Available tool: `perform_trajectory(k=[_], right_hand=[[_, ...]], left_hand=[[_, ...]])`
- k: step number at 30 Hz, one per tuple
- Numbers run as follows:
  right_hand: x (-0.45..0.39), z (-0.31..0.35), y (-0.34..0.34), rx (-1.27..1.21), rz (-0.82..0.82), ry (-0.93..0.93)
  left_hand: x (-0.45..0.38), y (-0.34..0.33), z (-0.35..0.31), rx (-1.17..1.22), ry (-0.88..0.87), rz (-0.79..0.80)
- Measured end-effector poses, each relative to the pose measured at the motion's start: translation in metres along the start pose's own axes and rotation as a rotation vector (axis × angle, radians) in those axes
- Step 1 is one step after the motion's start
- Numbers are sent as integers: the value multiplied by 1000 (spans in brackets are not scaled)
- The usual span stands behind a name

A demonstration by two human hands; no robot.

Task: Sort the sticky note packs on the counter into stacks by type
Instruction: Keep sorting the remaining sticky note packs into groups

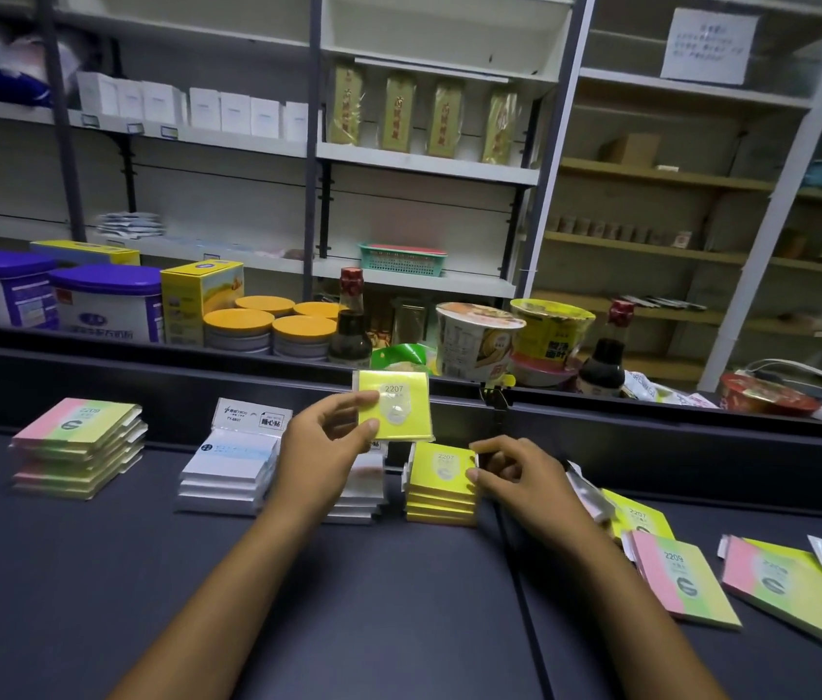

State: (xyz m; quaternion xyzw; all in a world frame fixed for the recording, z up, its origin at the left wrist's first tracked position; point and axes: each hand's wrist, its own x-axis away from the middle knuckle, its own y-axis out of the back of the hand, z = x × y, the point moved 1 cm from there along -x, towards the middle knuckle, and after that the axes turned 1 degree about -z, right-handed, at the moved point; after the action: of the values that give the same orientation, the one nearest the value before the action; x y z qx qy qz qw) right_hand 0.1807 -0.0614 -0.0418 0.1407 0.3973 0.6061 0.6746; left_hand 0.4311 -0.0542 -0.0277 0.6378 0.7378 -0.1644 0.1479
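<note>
The left hand pinches a yellow pack marked 2207 by its left edge, thumb over the face, holding it upright in the air above the counter, near the back rail; the yellow stack it seems bound for lies just below and to its right; the right hand, nearer that stack, touches its right edge with curled fingertips, apparently steadying it; the pack's face tilts toward the camera, so it must be laid flat; the pink-green stack sits toward the left edge, the white stack between; unsorted packs lie toward the right edge, some cut off; a stack behind the left wrist is mostly hidden.
</note>
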Motion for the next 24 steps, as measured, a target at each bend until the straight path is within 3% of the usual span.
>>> perform_trajectory(k=[7,17,24], right_hand=[[0,-15,22,512,-115,15],[-3,-20,24,490,-141,37],[-3,-22,24,461,-143,29]], left_hand=[[2,-23,2,-168,-44,50],[2,-58,14,-465,51,218],[14,-59,23,-996,-208,240]])
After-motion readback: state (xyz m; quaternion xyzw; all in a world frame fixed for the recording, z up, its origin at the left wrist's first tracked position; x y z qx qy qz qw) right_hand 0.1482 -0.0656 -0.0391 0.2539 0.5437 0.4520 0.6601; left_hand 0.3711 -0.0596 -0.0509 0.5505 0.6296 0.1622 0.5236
